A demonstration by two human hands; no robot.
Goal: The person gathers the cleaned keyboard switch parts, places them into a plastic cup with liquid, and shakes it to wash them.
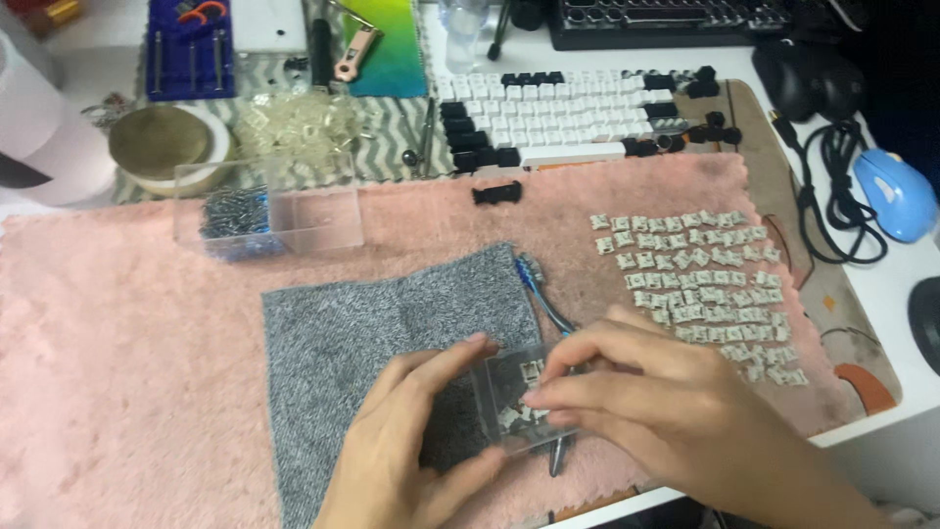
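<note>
Fingers of both hands close around a small clear plastic box (516, 397) over the grey cloth (392, 333): the left hand (401, 451) cups the box from its near-left side, thumb up along the left wall, while the right hand (636, 392) pinches at the box's right rim, index and middle fingertips (537, 397) dipping over the edge. Neither hand is slack; both grip or steady the box. Inside, just under the right fingertips, lie a few small pale switch parts, though blur makes it hard to say whether one is actually pinched. A blue-handled tool (543, 299) lies just beyond the fingers, its far end pointing away, and another thin tool (557, 456) pokes out beneath the box. Farther right of the right hand, rows of small pale switch pieces (700, 284) are laid out on the pink mat (127, 333). Judged step: picking a piece out of the box or dropping one in. Next move likely calls for a fine pinch while the left hand keeps the box level.
</note>
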